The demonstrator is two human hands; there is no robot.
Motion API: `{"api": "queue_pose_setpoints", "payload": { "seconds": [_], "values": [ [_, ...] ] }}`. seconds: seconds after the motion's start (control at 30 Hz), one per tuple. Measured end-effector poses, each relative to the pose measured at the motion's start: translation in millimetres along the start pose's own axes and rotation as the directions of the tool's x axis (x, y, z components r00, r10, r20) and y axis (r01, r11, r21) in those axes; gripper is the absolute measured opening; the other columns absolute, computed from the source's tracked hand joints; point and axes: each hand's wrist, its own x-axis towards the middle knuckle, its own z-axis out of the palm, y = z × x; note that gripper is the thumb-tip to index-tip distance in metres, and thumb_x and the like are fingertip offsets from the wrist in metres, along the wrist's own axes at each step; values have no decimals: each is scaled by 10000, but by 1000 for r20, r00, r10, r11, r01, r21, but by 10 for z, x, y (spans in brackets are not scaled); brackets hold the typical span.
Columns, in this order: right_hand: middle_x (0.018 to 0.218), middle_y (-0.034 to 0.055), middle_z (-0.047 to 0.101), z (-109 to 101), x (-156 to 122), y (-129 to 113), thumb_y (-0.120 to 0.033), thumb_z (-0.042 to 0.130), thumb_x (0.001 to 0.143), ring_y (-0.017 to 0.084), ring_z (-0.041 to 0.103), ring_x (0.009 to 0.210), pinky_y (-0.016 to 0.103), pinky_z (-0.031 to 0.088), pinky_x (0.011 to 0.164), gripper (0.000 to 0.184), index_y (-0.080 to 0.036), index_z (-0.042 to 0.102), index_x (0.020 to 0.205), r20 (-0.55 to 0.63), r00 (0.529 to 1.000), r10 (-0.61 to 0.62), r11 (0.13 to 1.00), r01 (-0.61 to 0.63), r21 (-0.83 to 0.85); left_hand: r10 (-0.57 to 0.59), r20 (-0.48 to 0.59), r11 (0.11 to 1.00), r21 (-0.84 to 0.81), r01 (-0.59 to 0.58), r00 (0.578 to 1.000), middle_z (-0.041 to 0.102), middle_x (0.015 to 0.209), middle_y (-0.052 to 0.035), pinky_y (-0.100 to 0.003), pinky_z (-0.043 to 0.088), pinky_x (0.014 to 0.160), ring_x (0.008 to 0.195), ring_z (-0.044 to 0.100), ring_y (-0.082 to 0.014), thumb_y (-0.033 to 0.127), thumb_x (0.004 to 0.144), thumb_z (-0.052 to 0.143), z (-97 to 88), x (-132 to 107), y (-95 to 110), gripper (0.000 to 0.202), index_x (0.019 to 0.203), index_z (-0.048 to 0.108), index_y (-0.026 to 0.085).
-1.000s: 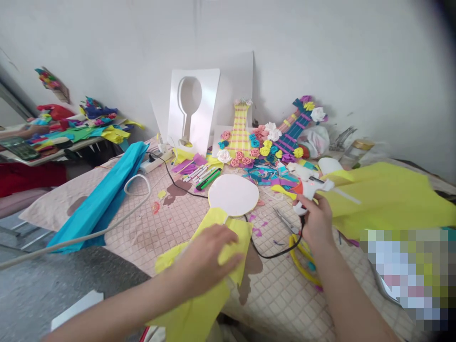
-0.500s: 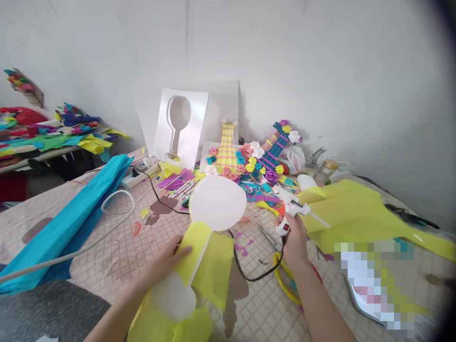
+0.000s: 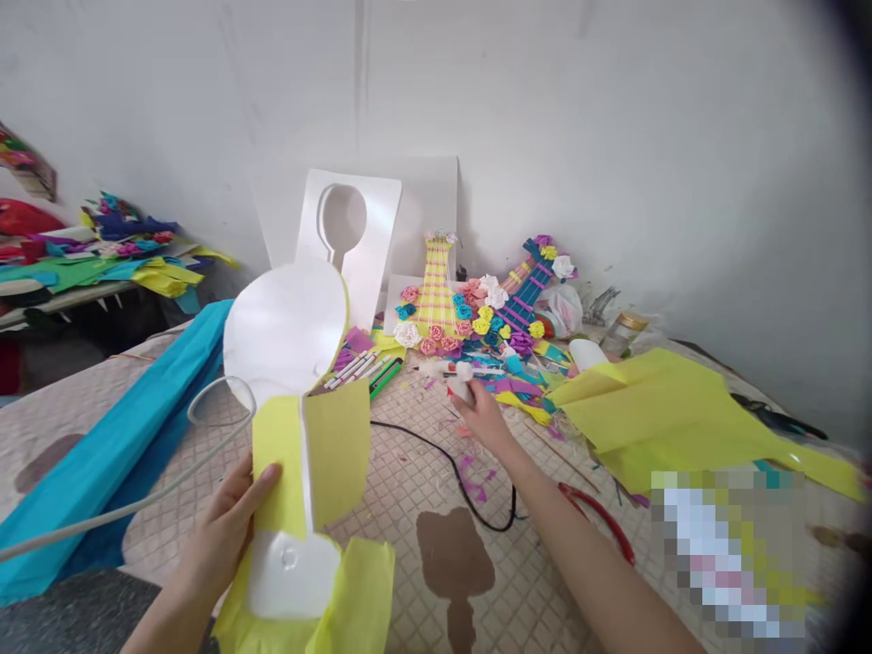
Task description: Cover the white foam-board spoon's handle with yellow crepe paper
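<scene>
My left hand [image 3: 235, 518] grips a white foam-board cutout [image 3: 286, 331] by its narrow middle and holds it tilted up at left. Yellow crepe paper [image 3: 337, 454] is wrapped round the middle, and one flap stands out to the right. More yellow paper hangs round the lower end, where a small clear blob shows on the white face. Over the table's centre, my right hand [image 3: 487, 418] is closed round a white glue gun [image 3: 463, 377], whose nozzle side is hard to make out against the scraps. Its black cord [image 3: 436, 445] loops across the tabletop.
Markers [image 3: 351, 371], paper scraps and two flower-trimmed paper pieces [image 3: 436, 291] lie toward the wall. Behind stands a foam sheet [image 3: 381, 209] with a cut-out hole. Blue crepe paper [image 3: 123, 454] and a white cable are at left; yellow sheets [image 3: 654, 409] and red-handled pliers [image 3: 606, 518] at right.
The foam cutout has swung left and upright in my left hand, its paper flap opening rightward. My right hand has moved the glue gun left and away from me, turning it.
</scene>
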Motion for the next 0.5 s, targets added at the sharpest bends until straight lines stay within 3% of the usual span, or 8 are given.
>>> {"api": "queue_pose_setpoints", "payload": {
  "seconds": [0.2,0.33,0.5],
  "values": [
    [1102,72,549,389,49,115,-304,504,851,187,561,931,399,475,785,288,-158,517,1098,120,992,33,966,0,-259,27,-95,1000,-2,-27,995,712,850,39,-229,558,489,745,670,-242,316,526,767,-82,-91,-6,757,1213,447,319],
    [1091,70,554,396,-22,120,-308,507,848,188,562,928,400,474,783,287,-154,520,1090,127,989,81,929,-29,-368,-25,-168,999,27,30,986,713,859,43,-242,542,413,724,669,-264,352,501,773,-107,-164,6,818,1238,418,353],
    [1085,69,557,323,-11,57,-316,509,847,188,561,929,403,470,789,286,-154,525,1082,116,989,96,915,-42,-402,-47,-188,998,37,55,981,716,831,22,-230,466,289,622,665,-267,378,462,789,-9,-173,10,903,1268,384,347]
  ]
}}
